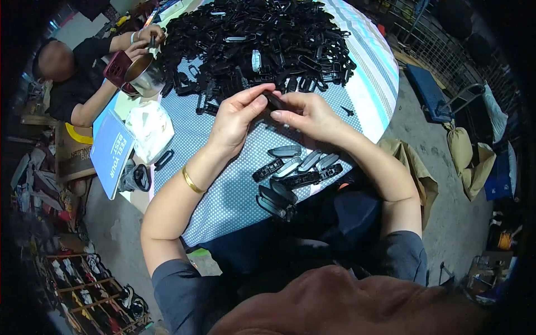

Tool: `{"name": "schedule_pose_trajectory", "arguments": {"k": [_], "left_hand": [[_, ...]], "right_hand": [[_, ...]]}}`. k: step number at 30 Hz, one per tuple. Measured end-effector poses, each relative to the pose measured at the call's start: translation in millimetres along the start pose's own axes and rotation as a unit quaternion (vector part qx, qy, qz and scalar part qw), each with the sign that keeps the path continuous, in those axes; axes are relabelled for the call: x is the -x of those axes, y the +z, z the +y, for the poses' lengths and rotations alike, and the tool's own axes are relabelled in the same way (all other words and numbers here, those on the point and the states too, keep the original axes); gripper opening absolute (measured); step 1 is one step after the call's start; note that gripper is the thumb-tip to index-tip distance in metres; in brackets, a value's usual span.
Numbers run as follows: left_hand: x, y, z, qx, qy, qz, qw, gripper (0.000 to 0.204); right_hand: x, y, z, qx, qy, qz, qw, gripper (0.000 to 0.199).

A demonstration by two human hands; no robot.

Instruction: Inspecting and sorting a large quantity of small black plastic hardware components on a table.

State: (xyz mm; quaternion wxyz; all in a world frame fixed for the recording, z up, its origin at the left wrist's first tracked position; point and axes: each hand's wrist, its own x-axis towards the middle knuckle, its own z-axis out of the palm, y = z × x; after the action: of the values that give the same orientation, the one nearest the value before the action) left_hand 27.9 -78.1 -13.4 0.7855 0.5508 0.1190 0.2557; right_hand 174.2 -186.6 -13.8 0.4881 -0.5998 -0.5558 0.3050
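My left hand [239, 116] and my right hand [310, 115] meet over the patterned tablecloth, fingers closed around a small dark plastic piece [272, 102]. Fingers cover much of it, so its exact kind does not show. Just beyond my hands rises a large heap of black plastic parts [223, 39], some looking like long oval handles or buckles. A lighter grey-white part [256, 60] stands out in the heap. Nearer to me, by the table edge, lies a small group of oval parts [300, 165], some black and some with grey faces.
At the left are a blue notebook [111, 153], a white plastic bag [151, 133], a metal mug [146, 77] and a dark red phone [116, 69]. A co-worker's hands [146, 42] work at the far left. A blue platform cart [422, 92] stands on the floor at right.
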Motion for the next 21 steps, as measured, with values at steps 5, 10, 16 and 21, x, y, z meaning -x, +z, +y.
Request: {"name": "schedule_pose_trajectory", "arguments": {"k": [5, 10, 16, 21], "left_hand": [[2.0, -8.5, 2.8, -0.087, 0.003, -0.031, 0.996, 0.030], [-0.1, -7.5, 2.8, -0.063, -0.021, -0.024, 0.998, 0.027], [6.8, 12.4, 18.4, -0.401, -0.093, -0.121, 0.903, 0.033], [7.9, 7.5, 4.9, -0.350, -0.061, -0.198, 0.914, 0.023]], "right_hand": [[3.2, 6.5, -3.3, 0.124, -0.107, 0.054, 0.985, 0.030], [0.3, -5.4, -5.8, 0.167, -0.083, -0.045, 0.981, 0.034], [-23.4, -54.0, 7.6, 0.412, -0.218, 0.046, 0.883, 0.037], [-36.7, -30.3, 17.7, 0.474, -0.244, 0.037, 0.845, 0.037]]}}
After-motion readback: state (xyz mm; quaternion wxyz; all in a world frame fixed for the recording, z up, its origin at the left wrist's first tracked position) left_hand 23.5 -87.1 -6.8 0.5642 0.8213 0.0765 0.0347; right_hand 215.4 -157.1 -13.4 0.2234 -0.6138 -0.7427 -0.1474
